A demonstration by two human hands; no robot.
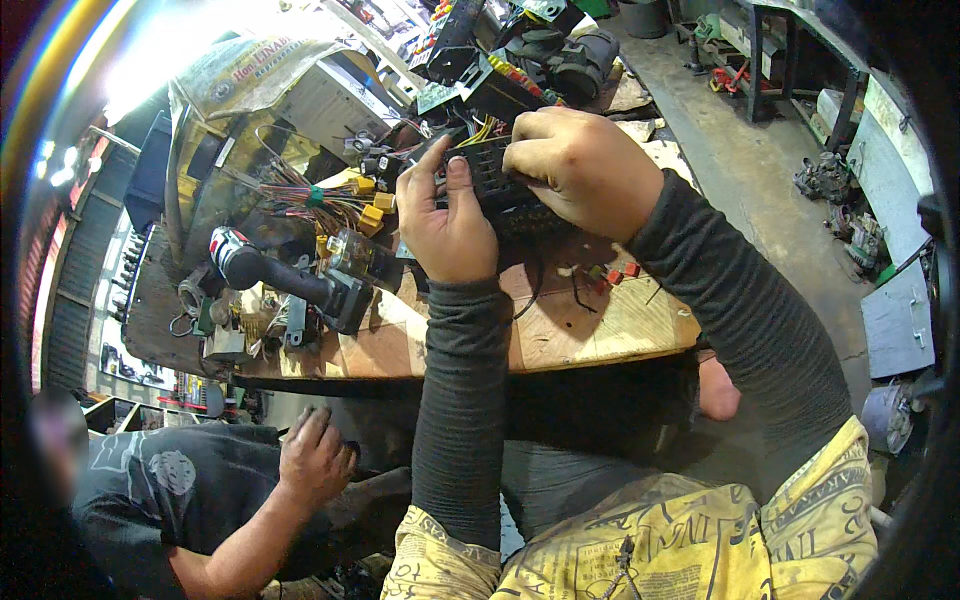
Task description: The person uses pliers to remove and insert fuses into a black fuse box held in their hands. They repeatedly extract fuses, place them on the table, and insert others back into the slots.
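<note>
Above the wooden workbench, my left hand grips a black fuse box with rows of small slots. The left thumb lies along its near face, while the fingers go round its left side. My right hand is closed at the box's right side, fingertips pressed together against the slotted face. Whatever those fingertips pinch is hidden. Yellow wires show just behind the box. Several small red and green pieces like blade fuses lie on the bench below my right wrist.
Left of my left hand are a wire bundle with yellow connectors, a clear jar and a cordless power tool. More electrical parts crowd the bench's far side. A co-worker's hand is at lower left, below the bench edge.
</note>
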